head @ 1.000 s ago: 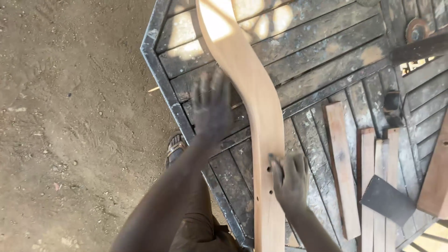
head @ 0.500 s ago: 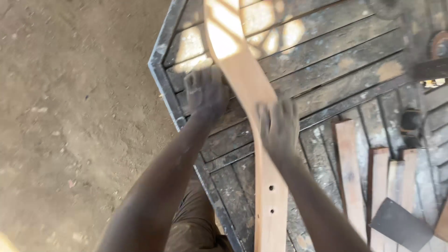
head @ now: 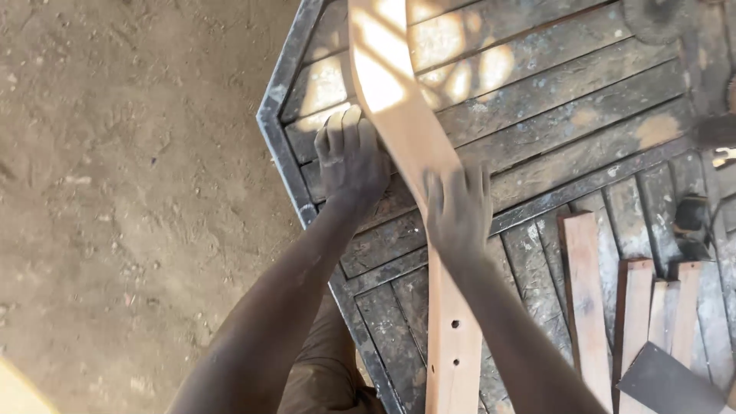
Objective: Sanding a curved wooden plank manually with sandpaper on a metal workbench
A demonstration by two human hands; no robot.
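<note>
A long curved wooden piece (head: 399,115), pale and smooth with small holes near its lower end, lies across a dark slatted wooden table (head: 537,84). My left hand (head: 351,157) rests flat on the table slats against the left edge of the curved piece. On top of the piece at its bend presses my right hand (head: 458,211), fingers spread and pointing away from me. Both hands are dusty.
Several short reddish wooden slats (head: 586,299) lie on the table at the right, with a dark flat sheet (head: 671,379) below them. The table's metal frame edge (head: 287,161) borders bare dirt ground (head: 130,192) on the left. Dark tool shapes sit at the far right.
My right hand has slid up along the curved piece from its lower part to the bend. My left hand stays beside the piece; the camera view has shifted closer.
</note>
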